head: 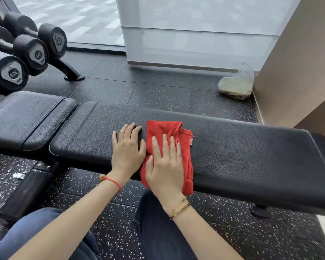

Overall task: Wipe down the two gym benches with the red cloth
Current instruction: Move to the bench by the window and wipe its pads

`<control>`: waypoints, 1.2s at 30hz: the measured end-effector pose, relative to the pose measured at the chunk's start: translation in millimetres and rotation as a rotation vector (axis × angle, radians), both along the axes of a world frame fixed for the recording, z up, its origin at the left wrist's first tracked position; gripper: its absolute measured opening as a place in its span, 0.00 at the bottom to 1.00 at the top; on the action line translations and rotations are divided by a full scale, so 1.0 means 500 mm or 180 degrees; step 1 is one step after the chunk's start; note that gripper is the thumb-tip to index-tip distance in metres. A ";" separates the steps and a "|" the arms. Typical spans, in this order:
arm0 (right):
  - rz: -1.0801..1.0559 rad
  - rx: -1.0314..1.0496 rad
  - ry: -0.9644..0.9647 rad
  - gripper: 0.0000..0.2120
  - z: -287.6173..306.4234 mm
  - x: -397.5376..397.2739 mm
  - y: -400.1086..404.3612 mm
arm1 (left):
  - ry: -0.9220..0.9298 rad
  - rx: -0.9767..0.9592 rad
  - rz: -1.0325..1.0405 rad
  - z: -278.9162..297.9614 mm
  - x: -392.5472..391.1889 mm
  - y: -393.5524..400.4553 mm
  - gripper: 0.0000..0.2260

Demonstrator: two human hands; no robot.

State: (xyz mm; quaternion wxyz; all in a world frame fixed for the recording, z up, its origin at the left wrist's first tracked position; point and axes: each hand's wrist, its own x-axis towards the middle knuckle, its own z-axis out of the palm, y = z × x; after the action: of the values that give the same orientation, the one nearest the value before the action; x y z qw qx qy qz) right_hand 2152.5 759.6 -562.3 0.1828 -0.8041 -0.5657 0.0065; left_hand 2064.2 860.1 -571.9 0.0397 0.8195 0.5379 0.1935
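Note:
A black padded gym bench (242,154) runs across the view, its long back pad to the right and its shorter seat pad (24,117) to the left. A crumpled red cloth (169,132) lies on the long pad near its middle. My right hand (165,166) presses flat on the cloth with straight fingers. Just left of it, my left hand (127,149) rests flat on the bare pad, fingers spread, touching the cloth's edge. Only this one bench is in view.
A rack of black dumbbells (32,51) stands at the far left, its foot (71,74) on the speckled rubber floor. A plastic bag (236,85) sits in the corner by a beige wall (298,62). My knees in dark trousers are below the bench.

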 end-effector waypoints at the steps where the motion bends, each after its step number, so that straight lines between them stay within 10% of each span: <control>1: 0.0068 0.0014 -0.0025 0.26 -0.002 0.008 -0.005 | -0.0015 -0.0002 -0.0005 0.000 -0.001 0.000 0.21; 13: -0.0168 -0.0243 -0.0066 0.28 0.016 0.178 0.013 | 0.0027 0.0017 -0.0064 -0.003 0.000 0.000 0.23; 22: 0.1448 -0.0268 0.0042 0.27 0.023 0.100 0.115 | -0.0564 -0.0053 -0.0006 0.023 -0.020 -0.002 0.23; 36: 0.2345 -0.0345 0.0102 0.25 0.021 -0.120 0.318 | 0.0036 0.0221 0.0739 0.074 -0.283 0.046 0.19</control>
State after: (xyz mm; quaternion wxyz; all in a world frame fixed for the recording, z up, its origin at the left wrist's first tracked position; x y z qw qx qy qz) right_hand 2092.3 918.5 -551.8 0.1343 -0.5548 -0.8130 0.1144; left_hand 1922.9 883.0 -534.8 -0.0144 0.7537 0.6224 0.2106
